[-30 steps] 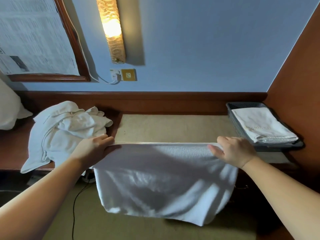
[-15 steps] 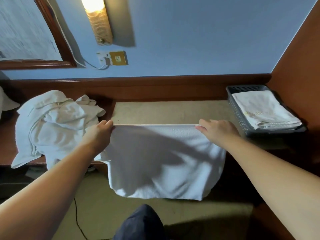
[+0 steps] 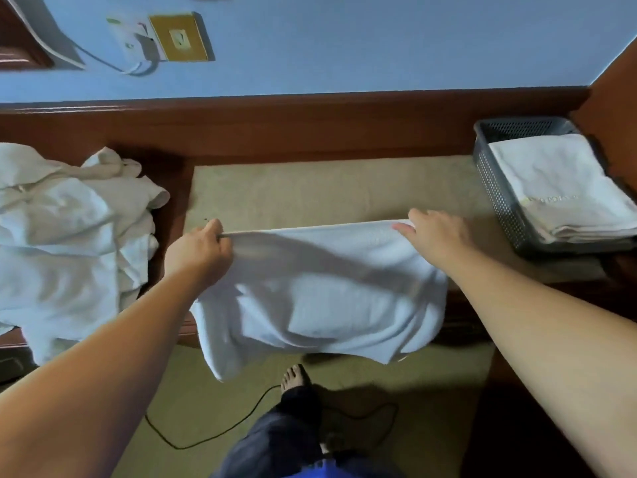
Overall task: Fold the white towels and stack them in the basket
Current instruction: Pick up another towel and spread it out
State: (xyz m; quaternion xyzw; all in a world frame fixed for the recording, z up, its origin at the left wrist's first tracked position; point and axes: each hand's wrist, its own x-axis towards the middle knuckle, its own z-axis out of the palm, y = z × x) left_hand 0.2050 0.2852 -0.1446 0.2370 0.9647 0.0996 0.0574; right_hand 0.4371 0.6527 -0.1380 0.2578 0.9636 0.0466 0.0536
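— Over the beige counter [image 3: 327, 191], what does the person hold?

— A white towel [image 3: 320, 298], stretched between both hands. Its top edge runs level just above the counter's front part, and the rest hangs off the front edge toward the floor, its lower hem loose and wrinkled.

— How do the hands grip it?

— The left hand [image 3: 196, 251] has its fingers curled round the towel's upper left corner, pinching the edge. The right hand [image 3: 436, 234] lies over the upper right corner; its fingers look fairly straight across the cloth, and the frame is blurred there, so whether the thumb pinches underneath cannot be told for certain.

— Where is the basket?

— At the counter's right end, against the brown side wall. It is a dark grey perforated basket [image 3: 496, 188], and folded white towels [image 3: 565, 188] already lie flat inside it, one upon another, the top one bearing faint lettering too small to read.

— Anything else nearby?

— A crumpled heap of unfolded white towels [image 3: 65, 236] sits to the left on a dark wooden surface, well apart from the basket. Behind runs a wooden rail below a blue wall with a brass switch plate [image 3: 179, 37]. Below, a bare foot [image 3: 294, 379] stands on the carpet beside a thin black cord [image 3: 206, 439].
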